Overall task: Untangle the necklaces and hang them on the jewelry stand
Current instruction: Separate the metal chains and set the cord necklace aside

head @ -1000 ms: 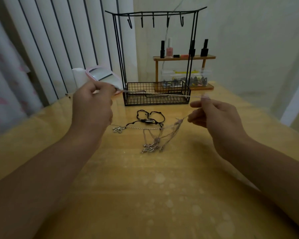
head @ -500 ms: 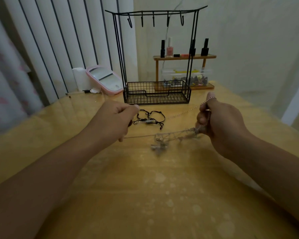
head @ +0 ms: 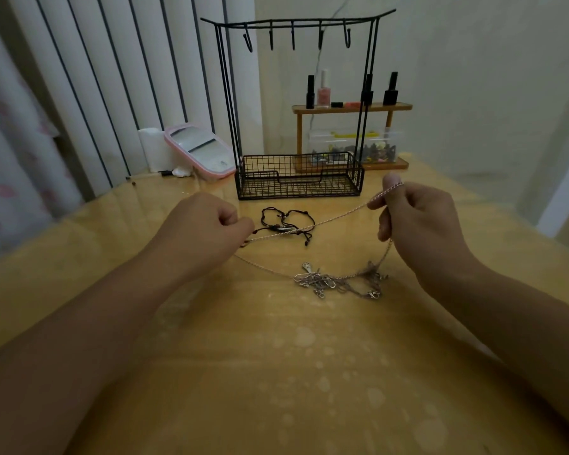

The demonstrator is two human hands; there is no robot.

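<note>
A thin silver chain necklace (head: 329, 221) is stretched between my two hands above the wooden table. My left hand (head: 207, 228) pinches one end in a closed fist. My right hand (head: 414, 218) holds the other end, looped over the raised thumb. A second strand sags down from both hands to a tangled clump of silver chains and clasps (head: 339, 280) lying on the table. A black cord necklace (head: 288, 221) lies behind the chain. The black wire jewelry stand (head: 296, 103), with empty hooks on its top bar and a mesh basket base, stands at the back.
A pink-rimmed mirror case (head: 199, 151) and a white roll (head: 151, 149) sit left of the stand. Behind it a small wooden shelf (head: 352, 108) carries nail polish bottles above a clear box of small items. Vertical blinds close the left side; a wall lies to the right.
Both hands have come down from stand-basket height toward the table. The left hand moved right and lower; the tangled clump now rests on the table instead of hanging.
</note>
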